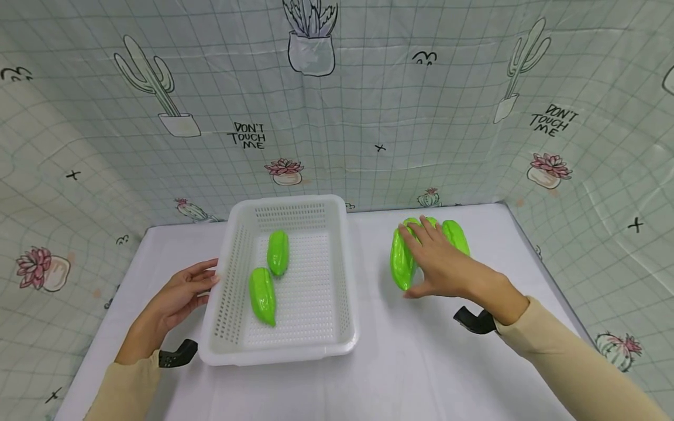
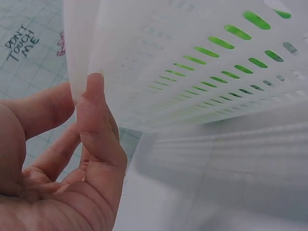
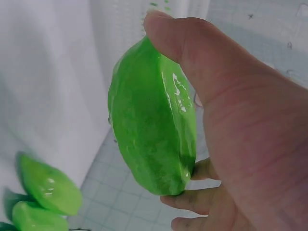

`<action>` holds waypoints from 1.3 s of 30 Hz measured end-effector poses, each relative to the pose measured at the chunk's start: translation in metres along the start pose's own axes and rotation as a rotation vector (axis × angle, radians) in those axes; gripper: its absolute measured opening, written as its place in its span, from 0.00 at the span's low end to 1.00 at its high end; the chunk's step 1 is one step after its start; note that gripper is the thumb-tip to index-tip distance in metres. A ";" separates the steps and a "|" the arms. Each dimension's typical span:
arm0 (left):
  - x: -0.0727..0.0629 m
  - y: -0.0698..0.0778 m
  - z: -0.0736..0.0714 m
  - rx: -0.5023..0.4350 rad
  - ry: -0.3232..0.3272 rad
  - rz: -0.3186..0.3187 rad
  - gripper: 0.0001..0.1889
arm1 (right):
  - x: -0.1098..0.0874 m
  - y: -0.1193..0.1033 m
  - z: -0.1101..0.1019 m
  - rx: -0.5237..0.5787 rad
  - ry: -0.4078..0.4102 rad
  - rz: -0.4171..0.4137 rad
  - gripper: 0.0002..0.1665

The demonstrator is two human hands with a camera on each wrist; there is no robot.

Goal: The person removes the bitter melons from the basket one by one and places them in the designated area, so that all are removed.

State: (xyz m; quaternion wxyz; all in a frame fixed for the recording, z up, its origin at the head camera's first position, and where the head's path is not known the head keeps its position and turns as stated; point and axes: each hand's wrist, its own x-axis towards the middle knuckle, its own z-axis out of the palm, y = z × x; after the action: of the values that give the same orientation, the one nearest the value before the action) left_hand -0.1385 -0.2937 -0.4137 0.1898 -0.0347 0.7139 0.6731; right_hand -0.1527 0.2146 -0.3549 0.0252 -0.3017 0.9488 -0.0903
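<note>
My right hand (image 1: pixel 444 263) grips a glossy, ridged green star fruit (image 3: pixel 149 115), thumb (image 3: pixel 175 38) at one end and fingertips at the other. In the head view this star fruit (image 1: pixel 402 260) shows at the hand's left side, and the hand partly covers more star fruits behind it. My left hand (image 1: pixel 181 295) pinches the left rim of a white plastic basket (image 1: pixel 350 280) between thumb and fingers, seen close up in the left wrist view. Inside the basket lie two star fruits, one (image 1: pixel 278 252) farther back and one (image 1: pixel 262 296) nearer the front left.
Past my right hand, another star fruit (image 1: pixel 456 236) lies on the white tabletop (image 1: pixel 400 368). In the right wrist view, star fruits (image 3: pixel 50 185) show at the lower left. A grid-patterned curtain (image 1: pixel 342 105) with cactus drawings surrounds the table at the back and sides.
</note>
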 end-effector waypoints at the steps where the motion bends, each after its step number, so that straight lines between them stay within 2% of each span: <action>1: 0.000 0.000 0.000 0.002 0.000 0.001 0.37 | -0.002 0.002 0.002 0.003 -0.003 0.004 0.72; 11: -0.001 0.001 0.000 0.018 0.002 0.001 0.38 | -0.021 0.016 0.022 -0.004 -0.022 -0.010 0.73; 18: -0.001 0.000 0.000 -0.014 -0.006 0.001 0.38 | -0.031 0.021 0.035 0.001 -0.027 -0.041 0.71; 29: 0.001 -0.001 0.000 -0.009 -0.003 0.001 0.37 | -0.041 0.031 0.053 -0.050 -0.043 -0.095 0.72; 39: -0.001 0.000 -0.001 0.004 0.006 0.001 0.37 | -0.046 0.037 0.060 -0.065 -0.072 -0.110 0.73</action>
State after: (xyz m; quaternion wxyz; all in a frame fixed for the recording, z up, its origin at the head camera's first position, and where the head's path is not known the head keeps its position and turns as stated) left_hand -0.1381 -0.2949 -0.4134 0.1876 -0.0360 0.7158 0.6716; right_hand -0.1297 0.2612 -0.4209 0.0443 -0.3572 0.9317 -0.0499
